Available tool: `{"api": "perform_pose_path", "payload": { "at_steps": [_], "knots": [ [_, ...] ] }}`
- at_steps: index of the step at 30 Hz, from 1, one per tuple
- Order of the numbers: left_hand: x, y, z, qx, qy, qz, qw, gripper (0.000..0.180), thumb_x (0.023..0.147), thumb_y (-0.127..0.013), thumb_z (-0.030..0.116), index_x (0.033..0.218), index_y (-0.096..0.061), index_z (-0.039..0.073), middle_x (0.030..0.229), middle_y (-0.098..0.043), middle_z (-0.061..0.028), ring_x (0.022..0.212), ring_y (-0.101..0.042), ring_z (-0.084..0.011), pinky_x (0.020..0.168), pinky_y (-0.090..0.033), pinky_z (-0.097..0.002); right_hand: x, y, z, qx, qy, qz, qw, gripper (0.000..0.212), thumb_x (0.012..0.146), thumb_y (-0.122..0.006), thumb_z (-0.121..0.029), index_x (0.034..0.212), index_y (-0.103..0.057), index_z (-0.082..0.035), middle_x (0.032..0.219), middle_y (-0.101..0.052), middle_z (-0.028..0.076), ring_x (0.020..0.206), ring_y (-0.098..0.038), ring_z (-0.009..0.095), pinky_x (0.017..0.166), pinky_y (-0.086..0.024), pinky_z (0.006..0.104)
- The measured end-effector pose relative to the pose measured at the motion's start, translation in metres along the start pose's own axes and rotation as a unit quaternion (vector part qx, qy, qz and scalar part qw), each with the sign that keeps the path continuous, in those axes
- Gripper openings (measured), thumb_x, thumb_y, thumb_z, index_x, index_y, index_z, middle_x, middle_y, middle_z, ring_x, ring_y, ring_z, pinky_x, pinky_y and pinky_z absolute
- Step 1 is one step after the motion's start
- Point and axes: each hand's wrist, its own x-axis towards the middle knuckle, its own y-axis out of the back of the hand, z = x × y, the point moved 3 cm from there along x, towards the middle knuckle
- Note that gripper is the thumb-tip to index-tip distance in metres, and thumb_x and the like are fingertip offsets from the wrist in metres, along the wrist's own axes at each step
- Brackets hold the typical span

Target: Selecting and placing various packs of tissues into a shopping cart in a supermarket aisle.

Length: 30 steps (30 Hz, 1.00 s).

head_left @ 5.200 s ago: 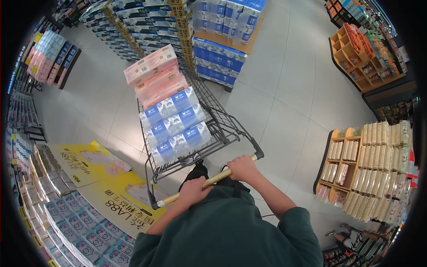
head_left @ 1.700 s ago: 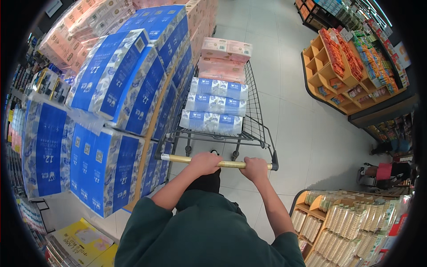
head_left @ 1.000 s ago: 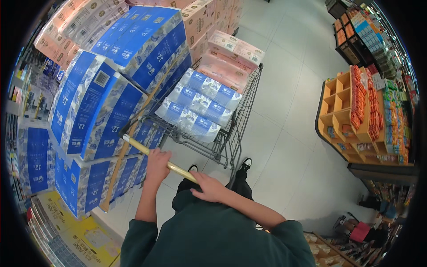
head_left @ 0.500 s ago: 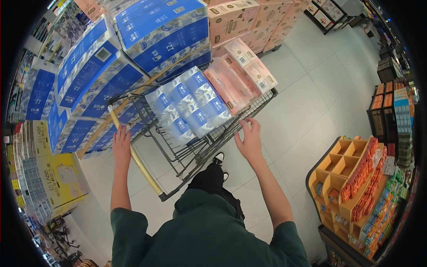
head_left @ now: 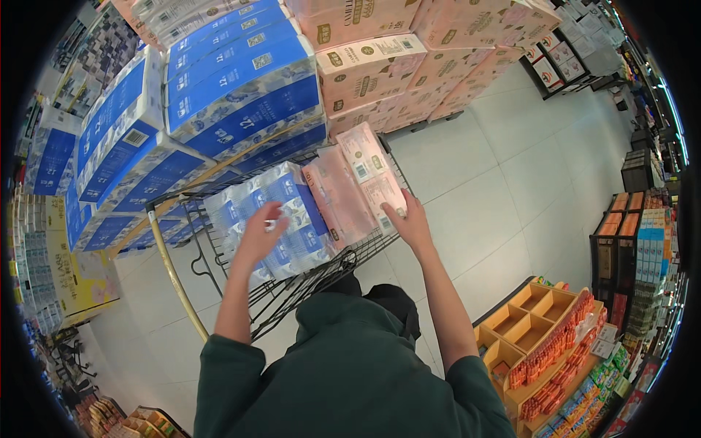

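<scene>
A wire shopping cart (head_left: 281,310) stands before me, with soft paper packs in its basket. My left hand (head_left: 263,232) hovers over the blue-and-white tissue pack (head_left: 292,244), fingers loosely bent and apart, with nothing in it. Beside that pack lies a pink tissue pack (head_left: 336,193), and along the cart's far right side a cream-and-pink tissue pack (head_left: 369,168). At this last pack's near end is my right hand (head_left: 410,223), thumb and fingers spread about its corner, seemingly touching it. Off the left hand runs the cart's pale yellow handle (head_left: 174,277).
Stacked blue-and-white packs (head_left: 241,80) crowd the cart's left side. Pink cartons (head_left: 372,69) are piled beyond it. At lower right stands a wooden display shelf (head_left: 529,321) with snack packets. Tiled floor (head_left: 475,212) stretches to the right.
My left hand has left the cart handle and moved over the blue-and-white pack. My right hand has come to the cream-and-pink pack. The cart now appears turned and closer to my body.
</scene>
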Motion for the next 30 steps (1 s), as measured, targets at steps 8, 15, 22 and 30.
{"api": "perform_pose_path", "payload": {
  "at_steps": [8,15,22,30],
  "knots": [
    [0.119,-0.24,0.056,-0.21,-0.007,0.151,0.966,0.099,0.079,-0.087,0.022,0.146,-0.019,-0.006,0.14,-0.047,-0.0226,0.126,-0.054,-0.0276,0.102,-0.05,-0.0403,0.024,0.016,0.031,0.073,0.097,-0.159,0.98,0.061,0.093,-0.07,-0.035,0.139,-0.053,0.001,0.123,-0.053,0.02,0.111,-0.054,0.033,0.097,-0.046,0.0408],
    [0.111,-0.216,0.119,-0.044,0.14,0.236,0.961,0.118,0.069,-0.089,0.043,0.15,-0.022,-0.009,0.136,-0.047,-0.0271,0.125,-0.054,-0.0367,0.105,-0.046,-0.0452,0.067,0.046,0.046,0.127,0.124,-0.377,0.909,0.066,0.093,-0.071,-0.034,0.149,-0.047,-0.01,0.134,-0.046,0.018,0.121,-0.05,0.033,0.099,-0.048,0.039],
    [0.114,-0.231,0.15,0.015,0.278,0.306,0.91,0.111,0.066,-0.085,0.041,0.154,-0.029,0.003,0.139,-0.053,-0.0243,0.115,-0.062,-0.0418,0.094,-0.052,-0.0469,0.14,0.045,0.071,0.161,0.168,-0.524,0.82,0.048,0.1,-0.061,-0.028,0.143,-0.053,-0.008,0.13,-0.05,0.014,0.115,-0.054,0.026,0.1,-0.045,0.0349],
    [0.066,-0.174,0.224,0.012,0.221,0.381,0.897,0.097,0.068,-0.084,0.024,0.15,-0.037,0.001,0.13,-0.061,-0.0203,0.109,-0.066,-0.0297,0.091,-0.054,-0.0388,0.24,-0.004,0.163,0.201,-0.122,-0.427,0.873,0.041,0.103,-0.055,-0.041,0.12,-0.063,-0.004,0.112,-0.058,0.007,0.088,-0.059,0.014,0.079,-0.05,0.0281]
  ]
}}
